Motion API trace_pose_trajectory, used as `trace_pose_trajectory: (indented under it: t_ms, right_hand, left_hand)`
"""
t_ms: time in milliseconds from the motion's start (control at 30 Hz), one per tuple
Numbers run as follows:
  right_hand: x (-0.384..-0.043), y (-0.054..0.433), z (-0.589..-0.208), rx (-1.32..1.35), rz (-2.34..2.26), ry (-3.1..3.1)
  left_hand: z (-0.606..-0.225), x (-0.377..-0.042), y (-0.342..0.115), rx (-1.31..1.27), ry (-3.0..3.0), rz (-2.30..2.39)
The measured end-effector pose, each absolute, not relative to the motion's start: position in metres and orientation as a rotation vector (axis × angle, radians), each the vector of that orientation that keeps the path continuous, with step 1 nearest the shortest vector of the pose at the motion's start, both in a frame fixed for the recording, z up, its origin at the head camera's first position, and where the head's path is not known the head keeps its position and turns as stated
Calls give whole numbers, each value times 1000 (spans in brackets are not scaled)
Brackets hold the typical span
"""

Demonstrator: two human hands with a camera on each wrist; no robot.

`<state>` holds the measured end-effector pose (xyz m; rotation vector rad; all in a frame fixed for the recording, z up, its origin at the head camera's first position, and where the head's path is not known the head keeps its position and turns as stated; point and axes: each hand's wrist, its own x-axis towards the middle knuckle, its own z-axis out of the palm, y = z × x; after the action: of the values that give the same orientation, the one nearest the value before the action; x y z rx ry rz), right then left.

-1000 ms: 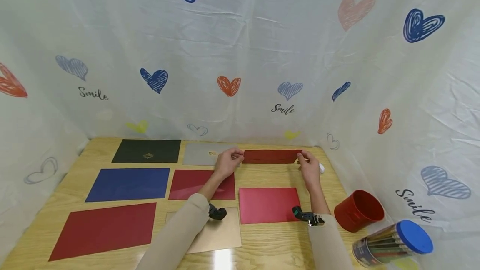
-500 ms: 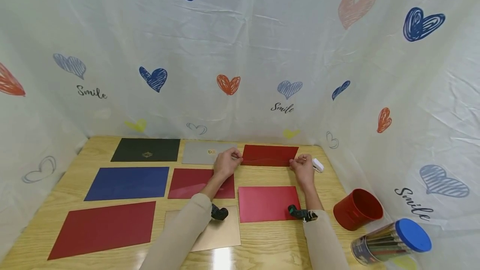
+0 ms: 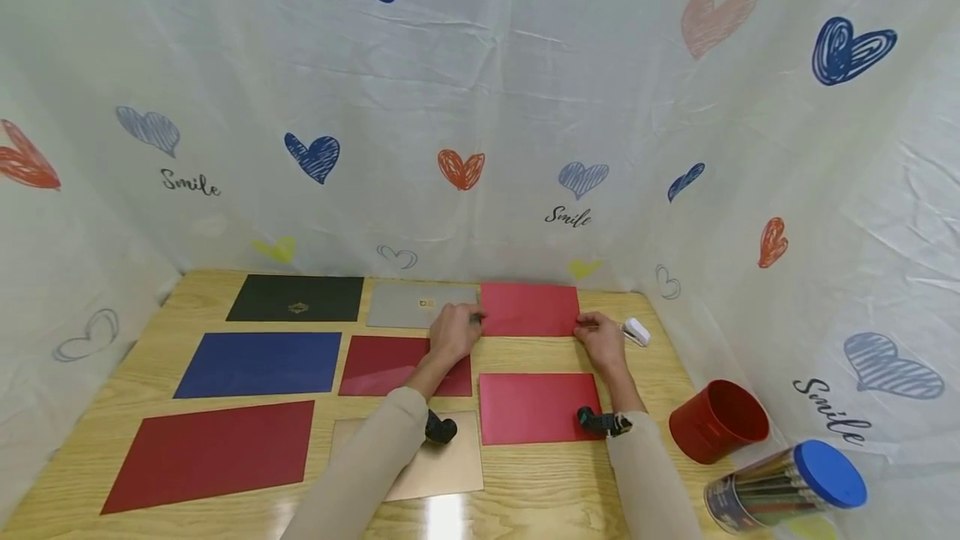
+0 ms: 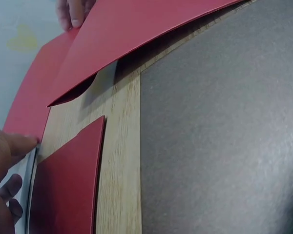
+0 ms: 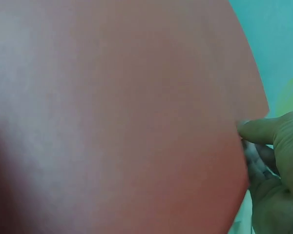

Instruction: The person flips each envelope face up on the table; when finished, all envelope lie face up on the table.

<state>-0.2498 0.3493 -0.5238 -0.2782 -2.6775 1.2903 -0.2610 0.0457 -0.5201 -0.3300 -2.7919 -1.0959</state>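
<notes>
Just right of the grey card [image 3: 393, 305], the left hand [image 3: 453, 332] and right hand [image 3: 602, 344] pinch the pinkish-red card [image 3: 529, 309]; probably light and easily creased, it suits gripping at opposite edges.

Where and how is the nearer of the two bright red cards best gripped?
Probably pinch the nearer bright red card by its left edge, coming in from the left. It is thin and broad, and the left wrist view shows a dark gap under that edge, likely room for a fingertip; in the head view the wrist camera overlaps its right edge.
</notes>
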Motion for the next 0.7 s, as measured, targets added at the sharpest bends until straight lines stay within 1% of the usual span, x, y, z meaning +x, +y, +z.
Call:
trace_pose_trajectory:
  t_ms: [233,433,700]
  right_hand:
    - [-249,349,-523,-232,1233,-2702]
    - [-250,351,-525,-274,1206,-2697]
    - [-250,349,-525,-280,1163,-2722]
  left_hand:
    - [-524,-261,48,-334,-2802,-1018]
    - [-524,-261,52,-412,-2829,-930]
    - [-524,-260,50,-407,-2849,-907]
